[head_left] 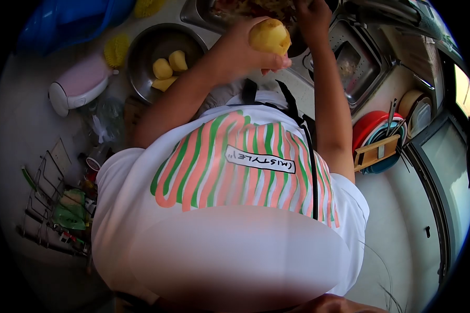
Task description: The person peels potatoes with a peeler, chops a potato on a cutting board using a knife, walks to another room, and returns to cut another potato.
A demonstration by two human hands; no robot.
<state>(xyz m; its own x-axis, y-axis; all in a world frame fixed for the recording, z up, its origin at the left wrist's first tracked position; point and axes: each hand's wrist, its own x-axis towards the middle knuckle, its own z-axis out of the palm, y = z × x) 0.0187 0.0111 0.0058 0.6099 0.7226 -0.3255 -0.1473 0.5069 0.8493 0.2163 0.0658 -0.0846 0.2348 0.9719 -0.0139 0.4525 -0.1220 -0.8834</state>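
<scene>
Potato: the pale yellow potato (270,37) sits in the left hand by the near edge of the sink (192,11), mostly bare, with brownish patches on top and a hollow at one side.
Left hand: curled partway (237,44), its fingers wrapped around the potato, leaving the upper face exposed.
Right hand: bent near the potato (313,23), partly out of sight; I cannot tell how far its fingers close or whether they hold anything.
Scraps: a messy heap (234,7) lies in the sink beyond.
Bowl: the metal bowl (132,70) on the desk (206,33) holds potato pieces (162,68).
Good handling: a bare potato is probably slippery, so a firm grip, fingertips low, and the brown patches turned toward the right hand would serve best.
</scene>
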